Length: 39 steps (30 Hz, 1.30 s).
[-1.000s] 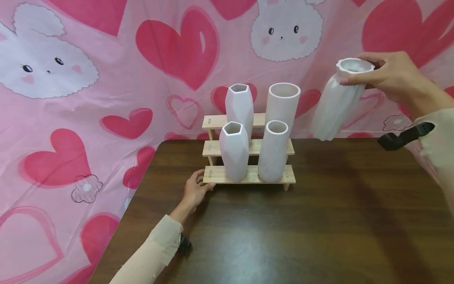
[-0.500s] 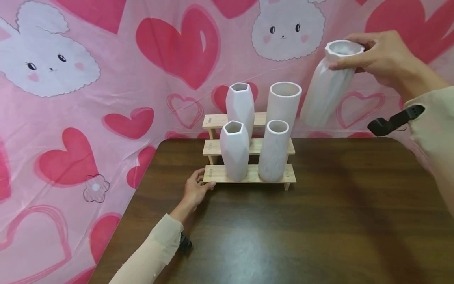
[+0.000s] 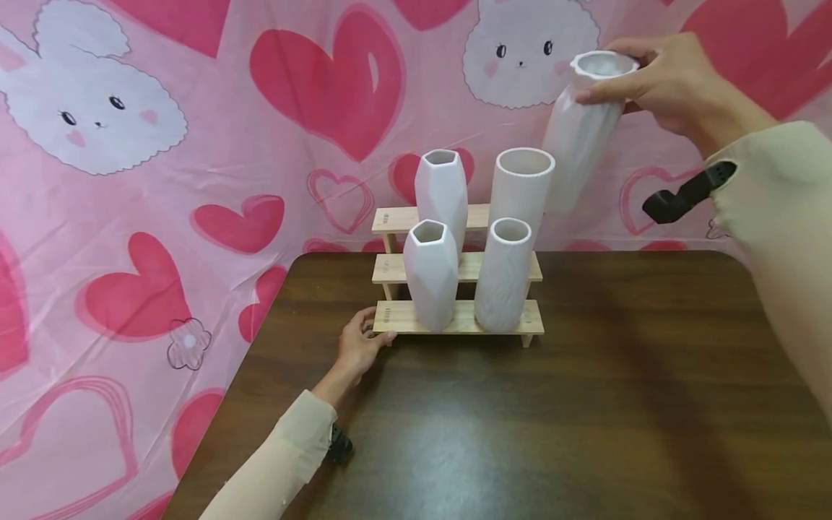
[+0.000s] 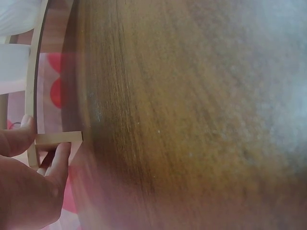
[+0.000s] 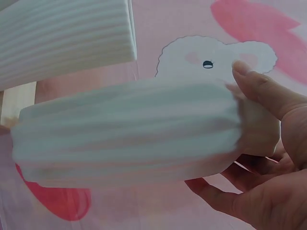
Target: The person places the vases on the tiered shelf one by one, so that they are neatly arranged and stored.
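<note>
My right hand [image 3: 669,87] grips a white fluted vase [image 3: 581,137] by its neck, just under the scalloped rim. The vase tilts in the air, right of and behind the tall ribbed vase [image 3: 523,188] on the rack. In the right wrist view the fluted vase [image 5: 129,134] lies across the picture, thumb on one side of the neck and fingers on the other. My left hand [image 3: 359,345] holds the left end of the lowest step of a three-step wooden rack [image 3: 396,315], thumb on top. In the left wrist view, fingers reach round the rack's leg [image 4: 60,138].
Two faceted vases, one in front [image 3: 432,282] and one behind [image 3: 442,180], stand on the rack's left side. A slim cylindrical vase [image 3: 503,278] stands at front right. The dark wooden table [image 3: 455,419] ends at a pink heart-patterned cloth [image 3: 247,144] behind.
My right hand has carried the fluted vase up and to the left, closer to the rack's back right side. My left hand keeps its place on the rack.
</note>
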Motion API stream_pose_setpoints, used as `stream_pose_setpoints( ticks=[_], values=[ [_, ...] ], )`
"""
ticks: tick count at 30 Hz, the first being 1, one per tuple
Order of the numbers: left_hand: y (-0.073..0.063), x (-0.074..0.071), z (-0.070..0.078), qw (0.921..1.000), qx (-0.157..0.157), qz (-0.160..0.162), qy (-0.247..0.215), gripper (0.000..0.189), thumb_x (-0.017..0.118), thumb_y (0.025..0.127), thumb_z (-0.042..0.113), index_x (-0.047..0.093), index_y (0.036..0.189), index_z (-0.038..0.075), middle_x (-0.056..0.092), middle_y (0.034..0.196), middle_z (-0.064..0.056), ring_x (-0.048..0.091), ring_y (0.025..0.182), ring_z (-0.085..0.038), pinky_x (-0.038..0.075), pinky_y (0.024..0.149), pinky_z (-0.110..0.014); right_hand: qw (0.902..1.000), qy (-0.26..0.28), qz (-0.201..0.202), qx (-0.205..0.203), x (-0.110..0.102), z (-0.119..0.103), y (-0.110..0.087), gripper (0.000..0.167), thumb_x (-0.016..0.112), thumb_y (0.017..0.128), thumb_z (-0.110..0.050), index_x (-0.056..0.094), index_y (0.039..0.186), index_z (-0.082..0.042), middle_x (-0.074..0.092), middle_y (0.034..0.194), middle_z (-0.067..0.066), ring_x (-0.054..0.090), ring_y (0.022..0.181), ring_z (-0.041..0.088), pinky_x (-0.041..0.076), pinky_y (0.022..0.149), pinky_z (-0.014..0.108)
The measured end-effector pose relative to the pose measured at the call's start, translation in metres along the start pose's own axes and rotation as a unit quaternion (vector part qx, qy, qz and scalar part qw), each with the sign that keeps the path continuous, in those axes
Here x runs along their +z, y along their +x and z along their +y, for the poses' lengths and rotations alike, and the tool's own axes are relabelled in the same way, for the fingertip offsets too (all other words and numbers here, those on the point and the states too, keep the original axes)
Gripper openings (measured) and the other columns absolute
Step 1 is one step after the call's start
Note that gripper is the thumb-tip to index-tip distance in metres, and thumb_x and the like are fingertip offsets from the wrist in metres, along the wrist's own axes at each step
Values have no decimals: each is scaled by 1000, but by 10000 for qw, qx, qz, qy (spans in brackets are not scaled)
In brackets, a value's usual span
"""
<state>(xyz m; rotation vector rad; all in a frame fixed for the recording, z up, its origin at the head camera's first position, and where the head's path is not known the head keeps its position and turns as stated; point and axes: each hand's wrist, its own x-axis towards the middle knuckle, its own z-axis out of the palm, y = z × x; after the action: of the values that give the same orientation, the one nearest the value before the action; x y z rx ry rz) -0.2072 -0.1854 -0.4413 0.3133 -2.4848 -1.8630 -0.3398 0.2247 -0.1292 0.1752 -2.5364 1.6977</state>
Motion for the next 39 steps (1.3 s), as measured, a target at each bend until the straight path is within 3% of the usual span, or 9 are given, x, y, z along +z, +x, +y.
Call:
stream_pose_setpoints(
  ticks=[4,10,12,14,17,19,24,32,39],
  values=[
    [0,1,0,10000,44,21,9,60,73,84,5,47,138,9,64,111,-13,66,86,-19,53,76,-36,9996,283,-36,-84,10,0,10,67,86,71,-17,59,133,-17,54,112,-2,50,94,15,51,59,15],
    [-3,2,-2,10000,-24,15,-77,60,74,84,4,47,137,9,64,110,-12,65,85,-19,53,76,-37,9999,33,-118,6,26,-2,19,76,88,69,-26,55,137,-17,53,116,-2,50,96,14,51,60,16],
    [-4,2,-2,10000,-9,10,-89,60,73,83,3,47,137,9,64,110,-13,65,85,-19,53,75,-37,9999,-52,-141,12,31,-5,21,79,88,67,-28,55,137,-17,52,119,-1,50,96,14,52,65,17],
    [-4,2,-1,10000,22,27,-81,60,74,83,3,47,137,8,64,110,-14,65,84,-19,53,75,-37,9998,-155,-158,28,35,-8,23,80,88,67,-30,54,138,-20,51,123,0,50,98,13,52,79,21],
    [-5,2,0,10000,57,44,-41,60,74,83,3,47,137,9,65,109,-13,66,82,-19,53,74,-37,9996,-210,-198,13,42,-12,26,82,88,66,-33,53,139,-22,49,128,0,50,100,14,45,99,33],
    [-5,3,0,10000,41,51,-25,60,74,83,4,48,137,9,65,108,-13,66,82,-18,53,74,-37,9994,-257,-213,-28,47,-12,27,81,87,66,-36,53,139,-23,48,129,0,50,101,14,39,105,41],
    [-6,3,0,10000,17,38,16,60,75,83,4,48,137,10,65,109,-12,66,84,-19,53,74,-36,9994,-5,-342,-62,58,-14,30,79,88,67,-32,54,138,-21,51,125,0,51,101,14,43,102,38],
    [-6,2,1,9999,71,19,74,62,74,83,3,46,138,7,63,116,-15,63,105,-27,51,74,-29,9989,-115,-462,-57,70,-13,27,86,89,62,-38,53,138,-20,49,128,2,51,105,18,41,103,40],
    [-6,3,-1,9999,37,-6,116,62,74,83,4,46,138,7,63,116,-14,62,108,-27,50,73,-26,9985,-153,-527,-6,72,-10,27,80,89,64,-35,56,135,-16,52,122,3,52,100,18,47,90,32]
  ],
)
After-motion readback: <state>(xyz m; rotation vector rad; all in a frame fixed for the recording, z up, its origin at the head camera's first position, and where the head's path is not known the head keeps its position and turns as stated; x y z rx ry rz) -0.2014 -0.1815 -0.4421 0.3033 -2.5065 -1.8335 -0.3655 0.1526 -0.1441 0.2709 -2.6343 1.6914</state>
